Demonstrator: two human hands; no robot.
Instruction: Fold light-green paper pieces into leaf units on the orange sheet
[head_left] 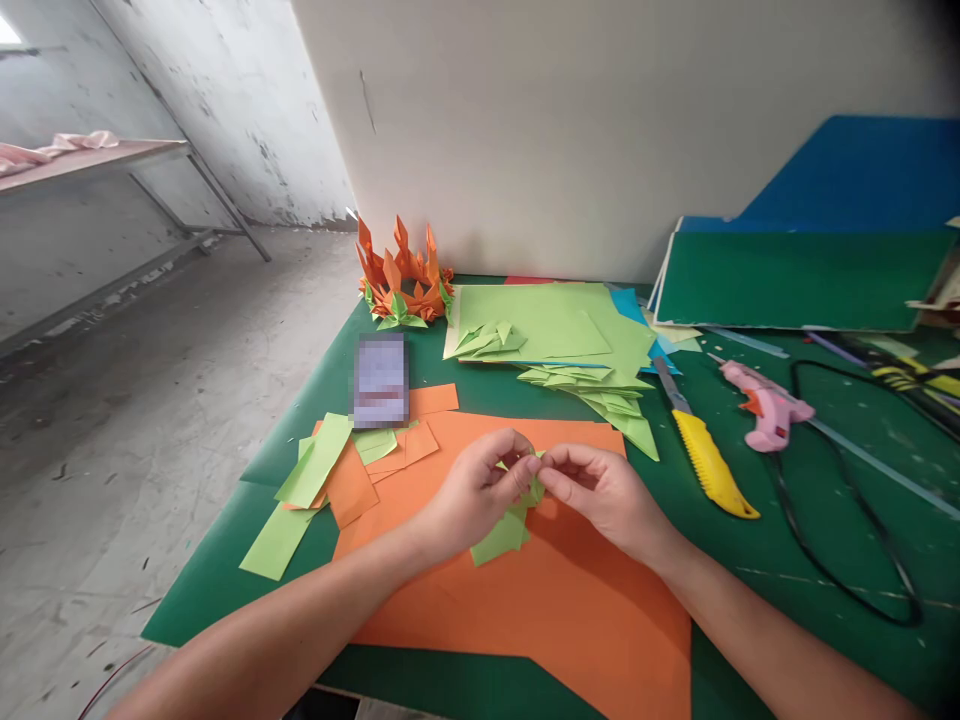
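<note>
My left hand (pixel 486 485) and my right hand (pixel 596 490) meet over a large orange paper sheet (pixel 525 610). Both are closed in a pinch on a small folded piece of green paper (pixel 537 490), mostly hidden by the fingers. Under my left hand lies a flat green paper piece (pixel 499 540) on the orange sheet. Loose green strips (pixel 315 462) and orange strips (pixel 352 485) are scattered to the left. Behind them stands a folded orange paper crown (pixel 401 270) with green leaf shapes round its base.
A pixelated phone-like slab (pixel 380 380) lies at the left. Farther back is a stack of green paper (pixel 555 310) with folded green pieces (pixel 622 405). To the right are a yellow utility knife (pixel 709 460), its blade exposed, and a pink glue gun (pixel 769 405) with a looping black cord (pixel 795 540).
</note>
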